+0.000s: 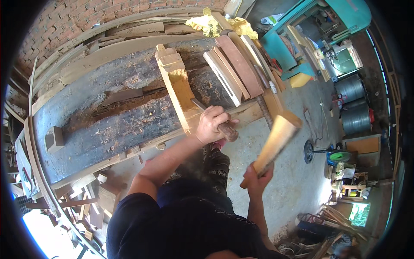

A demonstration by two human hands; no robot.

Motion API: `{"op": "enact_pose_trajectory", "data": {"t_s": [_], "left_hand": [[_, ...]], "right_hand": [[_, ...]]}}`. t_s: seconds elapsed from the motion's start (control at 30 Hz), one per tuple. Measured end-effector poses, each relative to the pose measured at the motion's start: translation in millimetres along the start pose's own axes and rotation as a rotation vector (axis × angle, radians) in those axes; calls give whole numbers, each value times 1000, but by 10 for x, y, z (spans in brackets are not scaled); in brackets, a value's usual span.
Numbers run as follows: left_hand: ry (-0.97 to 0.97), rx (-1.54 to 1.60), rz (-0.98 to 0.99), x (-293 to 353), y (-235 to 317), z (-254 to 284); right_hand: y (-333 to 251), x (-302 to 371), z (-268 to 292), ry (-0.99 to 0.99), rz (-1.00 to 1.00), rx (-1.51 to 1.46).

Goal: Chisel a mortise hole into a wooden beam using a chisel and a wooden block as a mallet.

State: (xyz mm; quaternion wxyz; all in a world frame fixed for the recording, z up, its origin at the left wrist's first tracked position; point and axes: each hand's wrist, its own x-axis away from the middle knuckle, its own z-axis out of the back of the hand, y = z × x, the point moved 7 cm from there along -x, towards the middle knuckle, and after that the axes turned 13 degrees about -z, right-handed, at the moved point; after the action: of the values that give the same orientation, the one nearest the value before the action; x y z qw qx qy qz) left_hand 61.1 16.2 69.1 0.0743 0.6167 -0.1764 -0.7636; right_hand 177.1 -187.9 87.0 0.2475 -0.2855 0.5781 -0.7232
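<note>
My left hand point(211, 124) is closed around a chisel point(228, 132). The chisel's wooden handle end sticks out on the right of the fist, and its metal blade slants up and left to a yellowish wooden workpiece point(171, 93). A curved hollow is cut into that piece, which lies across the dark bench. Whether the blade's edge touches the wood I cannot tell. Off to the right, my right hand point(258, 176) grips the narrow end of a pale wooden mallet point(278, 137). Its thick head is raised up and to the right, apart from the chisel handle.
Chips and shavings litter the worn dark workbench point(129, 125). Several boards point(239, 64) are stacked at its right end, near yellow sacking point(207, 25). A small dark block point(54, 139) sits at the left. Offcuts point(108, 196) lie below; a fan point(308, 151) stands on the right floor.
</note>
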Motion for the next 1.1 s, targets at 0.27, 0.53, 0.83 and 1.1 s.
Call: {"op": "enact_pose_trajectory", "data": {"t_s": [0.27,0.53,0.83,1.1], "left_hand": [[60,67,134,-136,-69,-48],[76,55,161,-47,-79,1],[-13,31,155,94,-73,-139],[-111,-108,81,171,-207,-119]], "right_hand": [[-252,7,26,-40,499,48],[-479,48,-3,-125,340,-244],[-78,-45,-77,-61,120,126],[425,-188,-313,-166,-82,463]]}}
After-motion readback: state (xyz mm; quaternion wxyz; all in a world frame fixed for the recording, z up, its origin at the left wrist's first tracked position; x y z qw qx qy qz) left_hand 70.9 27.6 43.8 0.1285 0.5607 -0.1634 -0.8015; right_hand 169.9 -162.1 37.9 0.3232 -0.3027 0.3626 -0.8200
